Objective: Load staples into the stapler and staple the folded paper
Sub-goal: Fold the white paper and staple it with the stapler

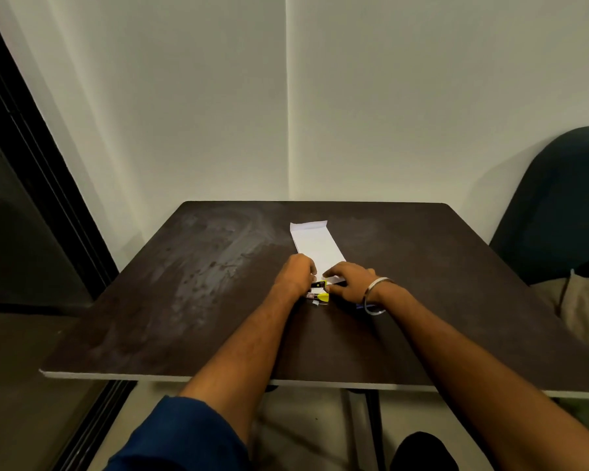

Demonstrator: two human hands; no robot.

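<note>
A folded white paper [315,244] lies on the dark table [191,300], running away from me. Its near end is under my hands. My left hand [295,271] has its fingers curled at the paper's near left corner. My right hand [349,280], with a metal bangle on the wrist, rests its fingers on the paper's near edge. Between and just below the hands sits a small black and yellow stapler [320,290], partly hidden by both hands. A tiny pale piece [315,302] lies beside it; I cannot tell what it is.
The table's back edge meets a white wall. A dark blue chair [558,205] with beige cloth [582,314] on it stands at the right. A dark window frame runs along the left. The table's near edge [218,378] is close to my body.
</note>
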